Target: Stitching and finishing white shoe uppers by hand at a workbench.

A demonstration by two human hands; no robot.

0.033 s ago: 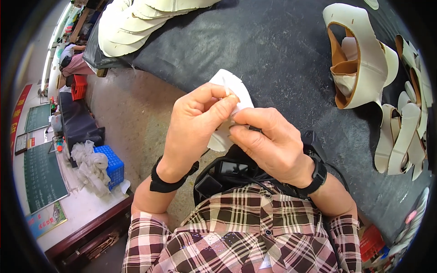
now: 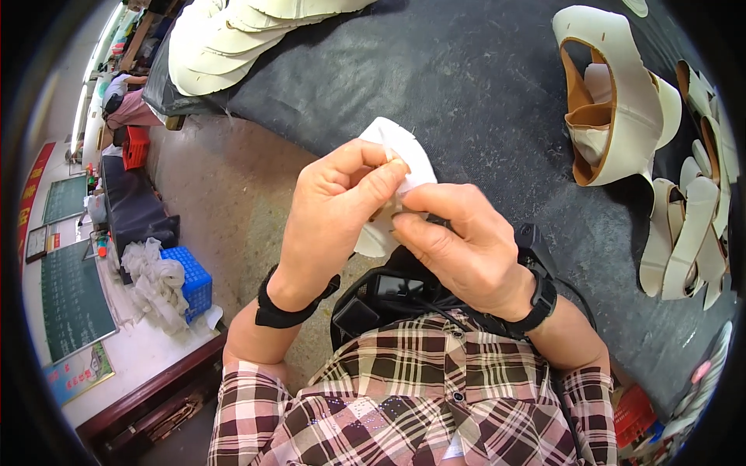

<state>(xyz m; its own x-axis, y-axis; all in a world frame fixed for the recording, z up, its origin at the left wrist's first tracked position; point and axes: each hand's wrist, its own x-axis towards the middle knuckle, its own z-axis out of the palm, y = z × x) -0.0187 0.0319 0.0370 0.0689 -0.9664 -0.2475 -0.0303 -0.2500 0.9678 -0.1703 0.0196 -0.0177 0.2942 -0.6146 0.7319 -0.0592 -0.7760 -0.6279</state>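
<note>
By the edge of the dark table (image 2: 482, 101), the left hand (image 2: 326, 206) tilts inward, thumb and forefinger pinching; the right hand (image 2: 470, 241) curls toward it, grip unclear. Behind their meeting fingertips, the left holds the white piece (image 2: 413, 155).

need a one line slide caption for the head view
Left hand pinches a white piece, right hand close beside it, at a dark table.

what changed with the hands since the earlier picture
Nothing visibly changed: no clear movement, nothing taken up or let go. The left hand still pinches the white piece, with the right hand close against it; the stacked pieces lie as before.
</note>
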